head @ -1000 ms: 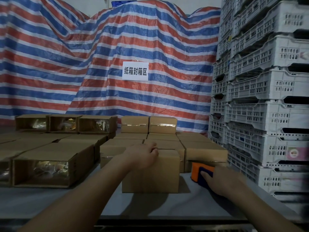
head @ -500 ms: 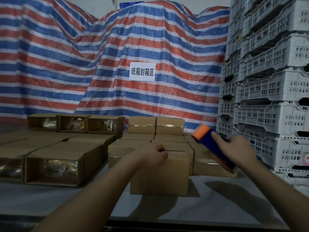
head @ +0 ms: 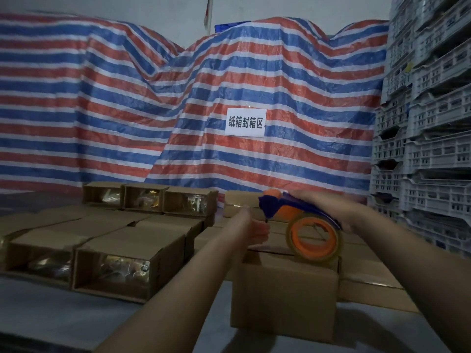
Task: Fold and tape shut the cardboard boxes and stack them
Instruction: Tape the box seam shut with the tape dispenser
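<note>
A closed cardboard box stands on the table in front of me. My right hand grips the blue and orange tape dispenser over the box, and its orange tape roll hangs just above the box's top. My left hand is raised at the dispenser's front tip, fingers curled at the tape end; whether they pinch it is blurred. Closed boxes lie behind and to the right.
Open-ended boxes showing shiny contents lie in rows at the left. A striped tarp with a white sign hangs behind. Stacked white plastic crates rise at the right. The grey table runs across the front.
My right hand picked the tape dispenser up from the table and swung it over the box. My left hand lifted off the box top and rose to the dispenser's tip.
</note>
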Action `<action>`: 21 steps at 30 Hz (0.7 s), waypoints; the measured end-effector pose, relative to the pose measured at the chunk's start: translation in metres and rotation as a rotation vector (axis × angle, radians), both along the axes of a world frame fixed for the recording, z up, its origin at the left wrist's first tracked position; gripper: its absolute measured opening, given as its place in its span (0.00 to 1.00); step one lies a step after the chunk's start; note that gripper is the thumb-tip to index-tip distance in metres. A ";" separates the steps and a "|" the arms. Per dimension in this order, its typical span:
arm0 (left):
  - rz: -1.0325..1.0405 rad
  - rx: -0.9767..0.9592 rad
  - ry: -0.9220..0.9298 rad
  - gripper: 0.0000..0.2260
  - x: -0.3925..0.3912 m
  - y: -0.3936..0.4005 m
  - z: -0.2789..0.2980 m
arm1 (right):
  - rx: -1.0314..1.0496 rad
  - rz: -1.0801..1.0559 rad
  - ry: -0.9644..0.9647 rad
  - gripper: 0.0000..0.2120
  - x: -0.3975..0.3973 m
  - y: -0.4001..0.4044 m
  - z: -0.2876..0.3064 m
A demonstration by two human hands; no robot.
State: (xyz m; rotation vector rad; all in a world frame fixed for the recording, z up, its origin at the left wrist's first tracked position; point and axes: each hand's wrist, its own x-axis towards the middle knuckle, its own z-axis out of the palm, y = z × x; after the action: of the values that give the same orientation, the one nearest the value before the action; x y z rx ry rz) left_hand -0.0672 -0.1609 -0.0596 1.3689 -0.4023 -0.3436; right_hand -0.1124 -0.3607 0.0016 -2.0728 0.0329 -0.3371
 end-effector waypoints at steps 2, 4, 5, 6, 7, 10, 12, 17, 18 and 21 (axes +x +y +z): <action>-0.027 -0.022 0.021 0.26 0.003 0.004 0.000 | -0.067 0.021 0.040 0.28 0.008 0.000 -0.001; -0.018 -0.039 0.043 0.22 0.006 0.005 0.001 | -0.092 0.031 0.051 0.31 0.013 -0.001 0.000; -0.008 -0.055 0.049 0.20 0.006 0.006 0.002 | -0.094 0.037 0.057 0.33 0.015 -0.001 0.000; -0.005 -0.065 0.044 0.18 0.007 0.006 0.002 | -0.089 0.044 0.065 0.33 0.016 -0.002 0.000; -0.008 -0.070 0.037 0.15 0.008 0.006 0.002 | -0.080 0.053 0.071 0.33 0.018 -0.003 0.000; -0.028 -0.118 0.054 0.10 0.007 0.007 0.001 | -0.045 0.076 0.086 0.34 0.019 -0.005 0.000; -0.027 -0.120 0.070 0.07 0.007 0.008 0.003 | -0.058 0.080 0.100 0.32 0.020 -0.004 0.000; -0.015 -0.116 0.065 0.06 0.006 0.010 0.003 | -0.092 0.074 0.152 0.22 0.020 0.002 0.007; -0.014 -0.118 0.075 0.07 0.006 0.010 0.003 | -0.108 0.070 0.166 0.21 0.020 0.004 0.009; 0.052 -0.089 0.082 0.10 0.004 0.007 0.002 | -0.163 0.043 0.231 0.25 0.019 0.006 0.014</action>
State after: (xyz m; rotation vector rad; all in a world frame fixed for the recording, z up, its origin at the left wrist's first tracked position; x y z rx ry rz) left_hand -0.0629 -0.1537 -0.0574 1.2722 -0.3096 -0.3341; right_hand -0.0937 -0.3552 0.0154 -2.2615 0.1032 -0.0744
